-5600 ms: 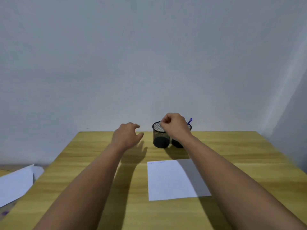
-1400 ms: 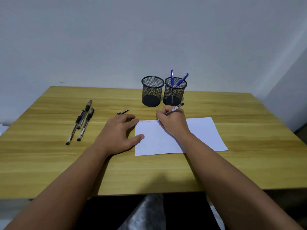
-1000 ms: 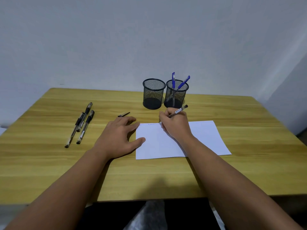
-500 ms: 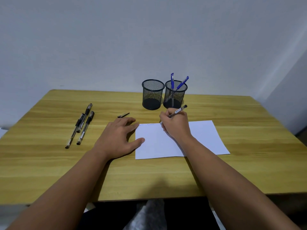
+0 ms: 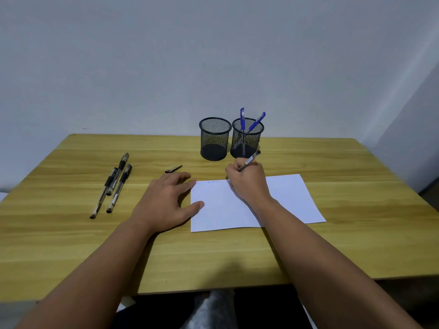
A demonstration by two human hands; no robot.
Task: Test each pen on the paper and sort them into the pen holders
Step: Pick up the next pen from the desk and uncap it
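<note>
A white sheet of paper (image 5: 280, 200) lies on the wooden table (image 5: 237, 252). My right hand (image 5: 249, 181) grips a black pen (image 5: 249, 160) with its tip hidden at the paper's top edge, beside small blue scribbles (image 5: 212, 181). My left hand (image 5: 166, 203) rests flat, fingers spread, on the paper's left edge. Two black mesh pen holders stand at the back: the left holder (image 5: 215, 138) looks empty, the right holder (image 5: 247, 137) has two blue pens (image 5: 242, 117). Three black pens (image 5: 114, 184) lie at the left. A black pen cap (image 5: 173, 169) lies by my left fingertips.
A pale wall rises right behind the holders. The table's near edge runs across the bottom, with my lap below it. A wall corner stands at the right.
Since 5.6 s ago my view dropped from the wall to the table and my right hand left the holders. In the last second my right hand stays writing at the paper's top edge.
</note>
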